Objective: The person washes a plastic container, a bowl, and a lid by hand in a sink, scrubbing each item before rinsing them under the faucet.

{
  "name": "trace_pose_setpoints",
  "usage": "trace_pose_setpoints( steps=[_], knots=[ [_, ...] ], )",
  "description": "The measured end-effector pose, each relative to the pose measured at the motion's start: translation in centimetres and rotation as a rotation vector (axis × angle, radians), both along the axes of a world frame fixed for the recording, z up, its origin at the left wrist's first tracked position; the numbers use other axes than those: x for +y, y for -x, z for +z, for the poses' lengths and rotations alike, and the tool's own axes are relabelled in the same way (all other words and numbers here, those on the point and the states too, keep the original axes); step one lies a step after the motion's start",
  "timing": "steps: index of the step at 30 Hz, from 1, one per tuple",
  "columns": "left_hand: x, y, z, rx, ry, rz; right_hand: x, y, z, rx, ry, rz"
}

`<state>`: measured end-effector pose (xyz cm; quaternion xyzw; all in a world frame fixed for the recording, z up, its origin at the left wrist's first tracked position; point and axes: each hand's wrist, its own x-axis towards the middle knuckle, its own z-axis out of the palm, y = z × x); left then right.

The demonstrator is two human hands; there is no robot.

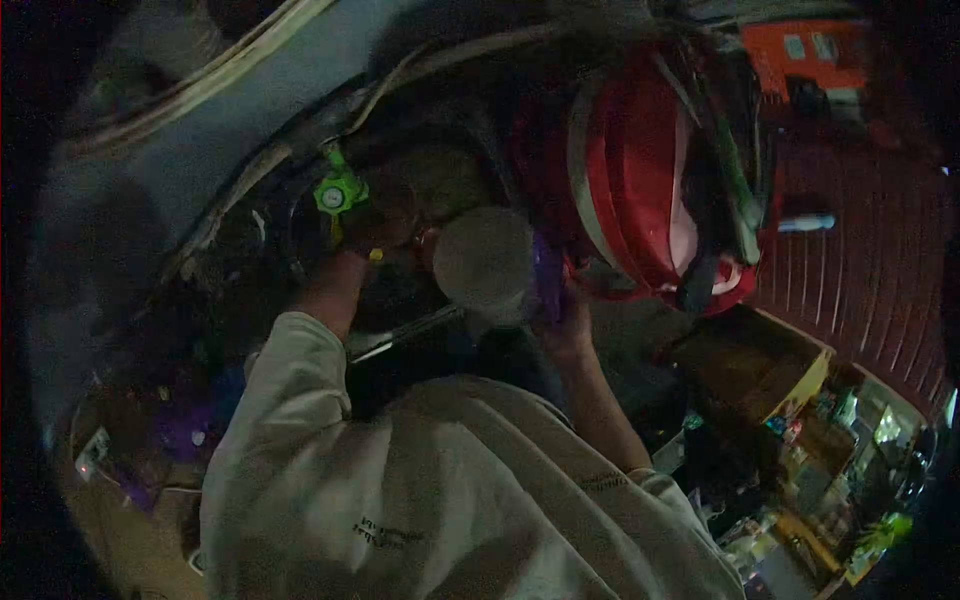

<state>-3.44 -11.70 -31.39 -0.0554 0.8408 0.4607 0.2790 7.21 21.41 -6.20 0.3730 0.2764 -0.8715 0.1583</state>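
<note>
Between my hands is a round, pale, flat-faced object (485, 265), dim and without clear detail. My left hand (388, 222) is in deep shadow at its left side; its fingers are hard to make out. A small yellow spot (376, 255) shows at that wrist. Just above and left of this hand is a bright green star-shaped knob (335, 195). My right hand (566, 325) is raised at the disc's right edge, seemingly closed around something beside a purple strip (547, 272). What it grips is hidden in the dark.
A red and white rounded casing (635, 165) stands close to my right hand. A thin metal bar (405, 333) runs below the disc. At right are a ribbed reddish shutter (850, 240), an orange panel (805, 55) and a wooden box (755, 365) near cluttered goods.
</note>
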Motion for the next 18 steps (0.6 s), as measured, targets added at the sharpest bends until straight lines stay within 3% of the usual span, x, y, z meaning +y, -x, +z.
trace_pose_setpoints(
  steps=[3, 6, 9, 18],
  knots=[
    [-1.2, -0.4, 0.9, 0.061, 0.062, -0.018, 0.0, 0.0, -0.9, -0.071, -0.146, -0.024],
    [-2.3, -0.7, 1.3, 0.104, 0.108, -0.036, 0.8, -0.9, -1.6, -0.052, 0.084, -0.086],
    [-3.0, -0.5, 1.5, 0.122, 0.137, -0.072, 0.8, -1.3, -1.0, -0.163, -0.028, -0.070],
    [-1.6, 0.3, 1.4, 0.166, 0.175, -0.145, 1.5, -3.7, -1.1, -0.190, -0.029, -0.130]
  ],
)
